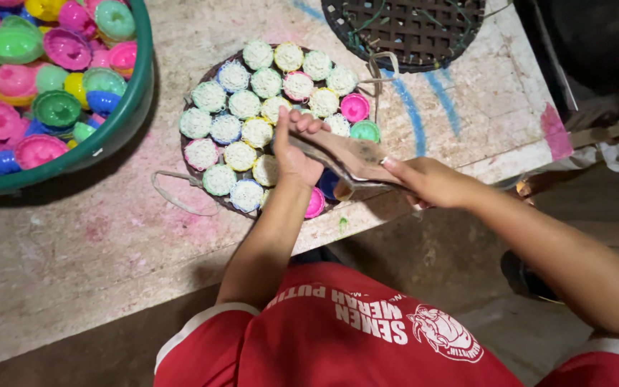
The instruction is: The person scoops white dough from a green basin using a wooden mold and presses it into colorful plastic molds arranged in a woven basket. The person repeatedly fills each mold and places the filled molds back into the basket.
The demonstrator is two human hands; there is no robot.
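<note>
Two hands meet over a round tray (189, 154) of small coloured moulds (240, 155), most of them filled with white noodle nests. Left hand (294, 154) lies flat with fingers stretched over the near moulds, steadying the wide end of a brown paddle (345, 156). Right hand (424, 183) grips the paddle's narrow end, fingers curled shut. Under the hands, a pink mould (316, 203) and a blue one look unfilled. Judging by this, filling is nearly through; the next move calls for a careful press into those last cups. Far left of the left hand sits a green basin (120, 122) of spare moulds.
</note>
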